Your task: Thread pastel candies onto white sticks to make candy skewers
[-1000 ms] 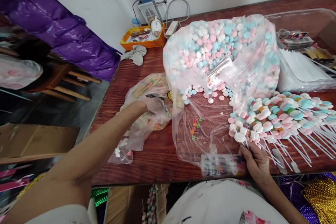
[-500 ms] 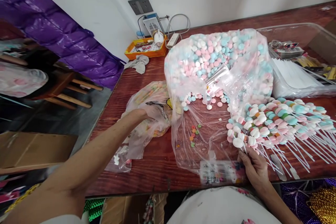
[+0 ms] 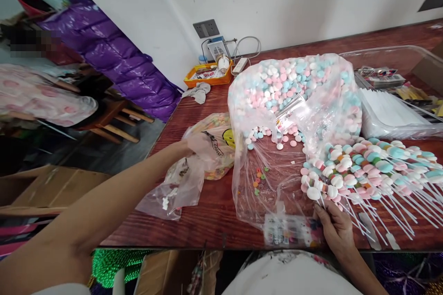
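Note:
My left hand reaches into a small clear plastic bag of small coloured ring candies on the red-brown table; its fingers are hidden inside the bag. My right hand pinches the white stick of a candy skewer at the table's front edge. The skewer's white candy tip lies at the near end of a pile of finished skewers. A large clear bag of pink, blue and white round candies lies between my hands, with loose candies spilled at its mouth.
An orange tray, a power strip and a small device sit by the wall. A clear box and a stack of white sheets are at the right. Purple plastic and wooden chairs stand left of the table.
The view has shifted so things sit lower and further right. My left hand stays in the small bag, which has lifted and bunched slightly. My right hand still holds the skewer.

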A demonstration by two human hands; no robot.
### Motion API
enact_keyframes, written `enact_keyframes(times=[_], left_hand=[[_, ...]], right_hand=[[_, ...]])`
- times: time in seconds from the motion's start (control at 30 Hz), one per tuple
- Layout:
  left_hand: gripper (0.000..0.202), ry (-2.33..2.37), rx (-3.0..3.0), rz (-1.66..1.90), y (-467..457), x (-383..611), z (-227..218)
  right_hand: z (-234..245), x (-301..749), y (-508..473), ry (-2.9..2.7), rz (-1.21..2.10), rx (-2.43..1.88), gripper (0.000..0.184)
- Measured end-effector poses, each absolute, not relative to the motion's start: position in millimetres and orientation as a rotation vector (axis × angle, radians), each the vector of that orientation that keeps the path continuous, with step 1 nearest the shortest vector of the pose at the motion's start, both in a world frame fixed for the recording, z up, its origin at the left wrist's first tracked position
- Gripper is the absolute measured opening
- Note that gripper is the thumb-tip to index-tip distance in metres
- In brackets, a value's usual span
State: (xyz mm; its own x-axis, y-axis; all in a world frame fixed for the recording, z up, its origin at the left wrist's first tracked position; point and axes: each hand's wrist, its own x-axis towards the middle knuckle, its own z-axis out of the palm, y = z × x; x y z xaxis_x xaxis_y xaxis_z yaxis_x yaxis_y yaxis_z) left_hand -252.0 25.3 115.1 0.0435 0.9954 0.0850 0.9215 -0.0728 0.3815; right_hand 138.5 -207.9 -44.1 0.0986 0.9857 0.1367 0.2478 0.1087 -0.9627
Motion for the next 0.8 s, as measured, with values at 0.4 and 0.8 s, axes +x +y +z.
enact_keyframes(times=[0.4,0.8], left_hand=[[0.030,2.149,1.705,1.472,-26.8,-247.3,105.8],[0.032,0.900,2.847,0.063,-64.2,-17.6,4.8]], right_hand=[[-36.4,138.5,-207.9,-1.371,0.873,-1.385,0.017],[-35.3,144.8,-212.0,-1.334,0.788,-1.422,0.019]])
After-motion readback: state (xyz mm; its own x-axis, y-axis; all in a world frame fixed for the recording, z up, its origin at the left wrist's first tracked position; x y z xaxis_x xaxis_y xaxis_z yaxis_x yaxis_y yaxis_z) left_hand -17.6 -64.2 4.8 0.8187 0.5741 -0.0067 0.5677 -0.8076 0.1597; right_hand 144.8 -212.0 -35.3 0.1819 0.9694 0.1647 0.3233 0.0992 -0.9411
